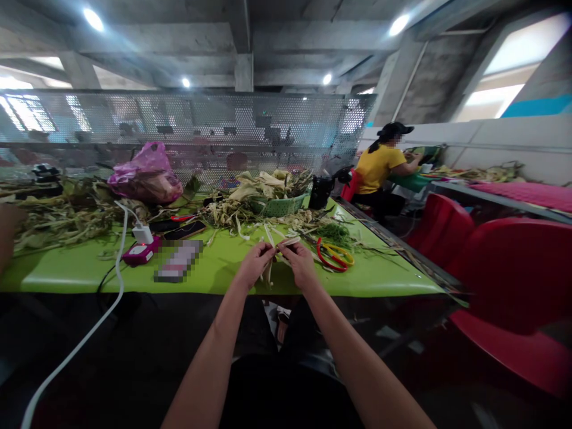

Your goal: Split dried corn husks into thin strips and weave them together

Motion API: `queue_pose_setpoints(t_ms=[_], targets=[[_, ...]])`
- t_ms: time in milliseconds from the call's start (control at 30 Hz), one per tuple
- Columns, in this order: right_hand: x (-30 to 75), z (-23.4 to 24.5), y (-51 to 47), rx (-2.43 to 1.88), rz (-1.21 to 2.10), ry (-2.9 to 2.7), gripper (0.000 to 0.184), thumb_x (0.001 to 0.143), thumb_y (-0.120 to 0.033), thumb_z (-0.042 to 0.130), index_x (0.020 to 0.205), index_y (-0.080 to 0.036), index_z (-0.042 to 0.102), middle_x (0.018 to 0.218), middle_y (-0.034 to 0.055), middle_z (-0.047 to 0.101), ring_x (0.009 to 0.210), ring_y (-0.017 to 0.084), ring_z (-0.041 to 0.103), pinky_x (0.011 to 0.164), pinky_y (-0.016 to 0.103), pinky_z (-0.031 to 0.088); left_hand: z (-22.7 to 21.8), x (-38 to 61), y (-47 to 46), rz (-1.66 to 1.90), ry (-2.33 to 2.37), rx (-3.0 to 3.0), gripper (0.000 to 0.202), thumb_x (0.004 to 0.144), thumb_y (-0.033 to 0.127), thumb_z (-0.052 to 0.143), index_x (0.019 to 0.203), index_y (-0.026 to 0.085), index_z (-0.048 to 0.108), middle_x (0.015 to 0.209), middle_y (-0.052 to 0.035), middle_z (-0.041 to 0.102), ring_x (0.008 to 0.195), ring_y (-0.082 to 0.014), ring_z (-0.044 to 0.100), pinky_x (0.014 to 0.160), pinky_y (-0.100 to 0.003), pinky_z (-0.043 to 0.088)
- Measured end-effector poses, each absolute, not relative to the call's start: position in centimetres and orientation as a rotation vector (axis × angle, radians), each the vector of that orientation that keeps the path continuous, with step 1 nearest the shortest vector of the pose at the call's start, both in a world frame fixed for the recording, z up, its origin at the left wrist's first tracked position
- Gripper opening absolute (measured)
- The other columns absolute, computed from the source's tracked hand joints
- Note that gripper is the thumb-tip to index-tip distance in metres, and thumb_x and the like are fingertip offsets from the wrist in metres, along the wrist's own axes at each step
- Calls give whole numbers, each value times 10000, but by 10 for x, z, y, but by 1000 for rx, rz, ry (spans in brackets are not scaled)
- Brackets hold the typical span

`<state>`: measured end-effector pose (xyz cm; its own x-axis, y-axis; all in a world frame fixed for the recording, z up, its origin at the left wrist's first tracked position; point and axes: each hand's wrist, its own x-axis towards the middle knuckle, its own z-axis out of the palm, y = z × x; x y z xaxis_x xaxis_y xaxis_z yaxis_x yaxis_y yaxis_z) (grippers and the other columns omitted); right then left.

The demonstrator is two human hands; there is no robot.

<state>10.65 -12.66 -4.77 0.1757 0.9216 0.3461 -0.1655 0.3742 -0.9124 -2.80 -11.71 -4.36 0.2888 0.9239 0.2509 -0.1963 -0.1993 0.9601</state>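
My left hand [256, 260] and my right hand [300, 260] meet over the near edge of the green table [223, 271]. Both are closed in a pinch on pale dried corn husk strips [270, 238], which stick up and hang down between them. More dried husks [250, 210] lie piled just beyond my hands. Red and yellow handled scissors [333, 255] rest on the table to the right of my right hand.
A green basket [279, 205] of husks, a pink plastic bag [145, 174], a pink device [140, 251] with a white cable [117, 268] and phones sit on the table. Red chairs [504, 280] stand at right. A person in a yellow shirt [379, 170] works at another table.
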Motion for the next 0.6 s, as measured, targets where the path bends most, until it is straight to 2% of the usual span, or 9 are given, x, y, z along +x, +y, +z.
queue_pose_setpoints(t_ms=[233, 400, 600], targets=[[107, -48, -128, -862, 911, -1056, 242, 649, -384, 722, 775, -193, 642, 734, -3, 630, 684, 151, 548, 698, 290, 443, -44, -30, -118, 1136, 749, 1453, 323, 751, 479, 594, 804, 160, 599, 627, 28, 509, 556, -80, 415, 526, -203, 332], [106, -48, -129, -858, 909, -1054, 236, 655, -384, 716, 768, -185, 661, 741, 6, 638, 685, 146, 544, 700, 290, 441, -49, -28, -115, 1170, 703, 1426, 325, 745, 455, 621, 875, 159, 595, 722, 12, 536, 636, -88, 463, 591, -205, 376], [105, -46, -130, -844, 868, -1032, 184, 646, -344, 712, 741, -200, 649, 729, -18, 631, 688, 128, 535, 726, 279, 420, -51, -25, -114, 1148, 670, 1504, 291, 727, 425, 653, 819, 160, 576, 728, 14, 535, 680, -101, 480, 659, -225, 393]])
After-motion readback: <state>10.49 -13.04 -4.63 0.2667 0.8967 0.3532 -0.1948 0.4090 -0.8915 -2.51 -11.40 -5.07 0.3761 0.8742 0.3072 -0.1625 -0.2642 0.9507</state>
